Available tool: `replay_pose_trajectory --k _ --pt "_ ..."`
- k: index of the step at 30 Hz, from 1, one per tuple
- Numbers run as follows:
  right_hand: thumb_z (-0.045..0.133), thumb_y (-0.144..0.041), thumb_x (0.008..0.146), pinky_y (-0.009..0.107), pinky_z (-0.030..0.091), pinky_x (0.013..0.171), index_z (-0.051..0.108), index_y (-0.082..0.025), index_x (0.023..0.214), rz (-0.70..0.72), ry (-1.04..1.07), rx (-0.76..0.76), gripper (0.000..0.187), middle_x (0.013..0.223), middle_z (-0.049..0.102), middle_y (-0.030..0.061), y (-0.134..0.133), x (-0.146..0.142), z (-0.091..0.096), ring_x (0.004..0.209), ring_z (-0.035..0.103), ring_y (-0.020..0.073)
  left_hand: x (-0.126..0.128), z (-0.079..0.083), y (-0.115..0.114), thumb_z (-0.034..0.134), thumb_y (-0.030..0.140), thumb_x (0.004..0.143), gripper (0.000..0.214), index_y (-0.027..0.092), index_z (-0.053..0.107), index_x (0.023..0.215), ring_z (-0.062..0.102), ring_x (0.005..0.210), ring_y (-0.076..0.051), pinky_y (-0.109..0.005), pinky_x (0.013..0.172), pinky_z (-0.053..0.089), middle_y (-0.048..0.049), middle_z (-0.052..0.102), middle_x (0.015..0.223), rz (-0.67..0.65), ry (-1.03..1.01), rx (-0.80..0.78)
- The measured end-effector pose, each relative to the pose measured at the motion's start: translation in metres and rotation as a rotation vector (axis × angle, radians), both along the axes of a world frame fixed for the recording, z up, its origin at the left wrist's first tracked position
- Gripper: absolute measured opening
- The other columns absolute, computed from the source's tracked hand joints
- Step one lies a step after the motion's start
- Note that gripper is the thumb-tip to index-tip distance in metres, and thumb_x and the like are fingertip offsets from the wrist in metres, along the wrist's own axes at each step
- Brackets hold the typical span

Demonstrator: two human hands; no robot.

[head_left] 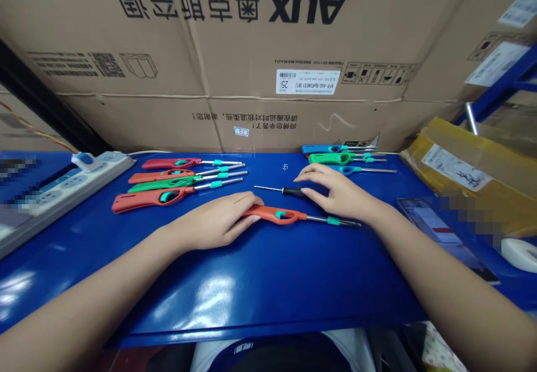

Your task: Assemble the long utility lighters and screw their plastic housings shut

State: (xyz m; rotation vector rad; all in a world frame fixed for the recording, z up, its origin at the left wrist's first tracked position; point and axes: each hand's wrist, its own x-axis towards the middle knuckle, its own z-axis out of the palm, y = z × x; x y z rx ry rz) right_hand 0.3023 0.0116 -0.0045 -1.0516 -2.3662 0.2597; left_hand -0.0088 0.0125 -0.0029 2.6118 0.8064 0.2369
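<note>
My left hand [222, 219] is closed around the handle end of an orange long-necked gas lighter [268, 212], which lies level over the blue table with its metal tube pointing right. Behind that tube, my right hand [335, 190] has its thumb and fingers at the black handle of a small screwdriver [289, 191]. The screwdriver's thin shaft points left, and the rear of its handle is hidden by the hand. Left of my hands lie several more lighters, among them a red one [170, 163], a green one [163, 184] and an orange one [142, 199].
Beyond my right hand are a green lighter [323, 159] and blue lighters [319, 149]. A power strip [71, 183] stands at left, a phone [444, 238] at right near a taped carton [436, 159]. Small bits [285, 166] lie on the blue table [268, 282]. A large cardboard box [251, 53] walls the back.
</note>
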Motion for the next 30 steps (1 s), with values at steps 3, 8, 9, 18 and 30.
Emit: replay_pose_trajectory --k 3,8,9,18,30 --pt "0.060 -0.028 0.096 0.039 0.051 0.093 0.069 -0.021 0.103 -0.032 0.034 0.080 0.014 0.105 0.069 0.0091 -0.008 0.010 0.021 0.101 0.065 0.0225 -0.005 0.001 0.006 0.042 0.041 0.106 0.032 0.019 0.057 0.124 0.063 0.104 -0.020 -0.032 0.091 0.049 -0.0069 0.065 0.118 0.011 -0.075 -0.028" --pt "0.068 -0.038 0.089 0.031 0.049 0.070 0.071 -0.021 0.092 -0.073 -0.199 -0.080 0.018 0.087 0.073 0.0042 -0.016 0.029 0.037 0.077 0.065 0.0190 -0.012 0.004 0.017 0.045 0.041 0.105 0.032 0.018 0.062 0.119 0.065 0.091 -0.017 -0.028 0.083 0.049 -0.0039 0.069 0.103 0.086 -0.290 -0.060" --pt "0.066 -0.037 0.091 0.031 0.047 0.068 0.073 -0.021 0.092 -0.092 -0.235 -0.091 0.017 0.087 0.074 0.0042 -0.015 0.031 0.037 0.075 0.065 0.0189 -0.013 0.004 0.018 0.046 0.042 0.104 0.033 0.018 0.063 0.117 0.065 0.087 -0.017 -0.028 0.081 0.049 -0.0035 0.070 0.097 0.118 -0.325 -0.075" --pt "0.053 -0.032 0.101 0.032 0.044 0.068 0.075 -0.022 0.100 -0.021 -0.275 0.015 0.024 0.091 0.076 0.0062 -0.026 0.001 0.027 0.080 0.069 0.0211 0.001 0.001 0.003 0.049 0.047 0.101 0.036 0.016 0.065 0.111 0.057 0.060 -0.011 -0.021 0.055 0.041 0.0009 0.064 0.070 0.231 -0.479 -0.355" --pt "0.058 -0.033 0.099 0.031 0.050 0.076 0.072 -0.018 0.107 0.074 -0.209 -0.025 0.021 0.100 0.074 0.0075 -0.027 -0.010 0.014 0.087 0.069 0.0196 0.013 0.001 -0.001 0.061 0.058 0.092 0.050 0.014 0.066 0.070 0.044 0.046 -0.007 -0.018 0.046 0.031 0.0000 0.060 0.054 0.356 -0.456 -0.526"
